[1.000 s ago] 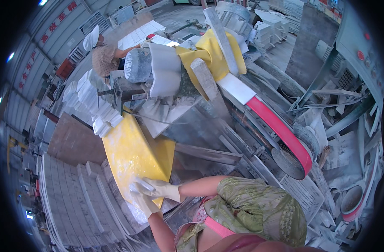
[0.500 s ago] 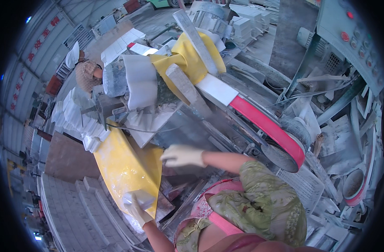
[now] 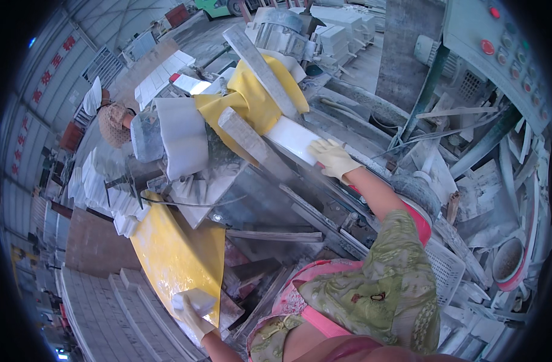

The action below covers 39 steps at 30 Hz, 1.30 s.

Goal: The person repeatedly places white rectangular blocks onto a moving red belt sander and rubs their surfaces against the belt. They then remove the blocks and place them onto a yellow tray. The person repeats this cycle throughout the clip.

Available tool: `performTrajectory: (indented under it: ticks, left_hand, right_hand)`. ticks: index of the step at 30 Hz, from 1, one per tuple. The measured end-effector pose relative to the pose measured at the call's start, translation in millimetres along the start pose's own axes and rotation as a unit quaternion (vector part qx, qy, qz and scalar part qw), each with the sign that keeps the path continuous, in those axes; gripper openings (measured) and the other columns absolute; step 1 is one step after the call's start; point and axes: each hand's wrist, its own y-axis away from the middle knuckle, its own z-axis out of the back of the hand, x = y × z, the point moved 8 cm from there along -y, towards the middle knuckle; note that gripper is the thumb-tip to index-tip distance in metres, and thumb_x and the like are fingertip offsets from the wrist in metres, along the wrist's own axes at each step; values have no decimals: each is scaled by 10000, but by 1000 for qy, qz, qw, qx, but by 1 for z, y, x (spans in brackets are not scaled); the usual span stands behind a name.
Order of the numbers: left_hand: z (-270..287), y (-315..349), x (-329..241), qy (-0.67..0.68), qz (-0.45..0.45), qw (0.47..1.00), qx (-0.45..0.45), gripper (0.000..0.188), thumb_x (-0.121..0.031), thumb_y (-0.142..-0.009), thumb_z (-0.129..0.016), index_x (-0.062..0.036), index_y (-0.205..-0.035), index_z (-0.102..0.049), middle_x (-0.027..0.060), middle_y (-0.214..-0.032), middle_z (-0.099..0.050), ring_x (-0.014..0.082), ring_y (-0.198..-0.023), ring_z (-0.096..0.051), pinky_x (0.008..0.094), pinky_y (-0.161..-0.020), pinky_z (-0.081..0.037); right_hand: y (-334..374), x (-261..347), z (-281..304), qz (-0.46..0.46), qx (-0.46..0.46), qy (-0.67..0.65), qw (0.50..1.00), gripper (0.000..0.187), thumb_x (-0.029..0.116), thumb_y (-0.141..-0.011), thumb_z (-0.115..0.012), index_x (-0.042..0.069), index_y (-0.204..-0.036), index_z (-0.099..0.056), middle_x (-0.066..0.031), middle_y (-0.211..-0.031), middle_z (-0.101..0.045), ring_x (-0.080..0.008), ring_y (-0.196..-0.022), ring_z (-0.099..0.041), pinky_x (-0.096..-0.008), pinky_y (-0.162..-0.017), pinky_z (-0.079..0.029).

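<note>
My left hand (image 3: 193,320), in a pale glove, is closed on a white tile-like block (image 3: 196,300) at the lower edge of a wet yellow sheet (image 3: 176,259). My right hand (image 3: 335,158), gloved too, reaches out over the machine with its fingers apart. Its fingertips lie at the right end of a white slab (image 3: 292,140) on the red conveyor belt (image 3: 418,220). That slab runs under a draped yellow cloth (image 3: 258,90), between two grey bars. My right forearm hides part of the belt.
Stacked pale strips (image 3: 119,301) stand at lower left; white pieces (image 3: 110,193) pile up above. A control panel (image 3: 499,54) with buttons overhangs at upper right, above broken slabs and a white plastic basket (image 3: 445,271). Another person (image 3: 115,123) works at far left.
My right hand has moved up and to the right, from above the yellow sheet to the white slab on the belt. My left hand keeps hold of the block, slightly lower.
</note>
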Motion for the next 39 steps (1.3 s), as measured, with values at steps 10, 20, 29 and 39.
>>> performTrajectory:
  ticks: [10, 20, 29, 39]
  left_hand:
    - [-13, 26, -20, -25, 10, 1000, -11, 675, -334, -986, -681, -119, -1536, -353, 139, -1417, -512, 286, -1241, -567, 437, -928, -575]
    - [-20, 36, -29, -17, 2, 1000, -5, 660, -346, -993, -675, -88, -1523, -377, 138, -1381, -541, 277, -1208, -594, 425, -938, -577]
    - [-16, 36, -29, -84, -5, 996, -5, 642, -362, -998, -662, -28, -1495, -431, 149, -1365, -567, 272, -1253, -566, 420, -1084, -472]
    - [-23, 39, -37, -88, 0, 996, -1, 677, -339, -1007, -645, -32, -1543, -366, 170, -1421, -519, 288, -1295, -531, 431, -1084, -470]
  right_hand:
    - [-21, -8, -35, -9, 39, 117, 992, 717, 142, -895, -609, 58, -1567, -374, -142, -1654, -357, -289, -1541, -322, -477, -1265, -237]
    - [-25, 2, -21, 59, 14, 162, 985, 701, 221, -827, -710, 54, -1467, -479, -159, -1508, -516, -279, -1427, -475, -491, -1165, -378]
    - [-27, -52, -4, -41, 89, -143, 985, 707, 218, -851, -732, 92, -1505, -493, -151, -1546, -487, -332, -1434, -448, -394, -1185, -367]
    - [-8, 8, -15, 27, -18, 164, 986, 676, 167, -889, -650, 54, -1519, -432, -112, -1539, -472, -266, -1443, -434, -449, -1193, -337]
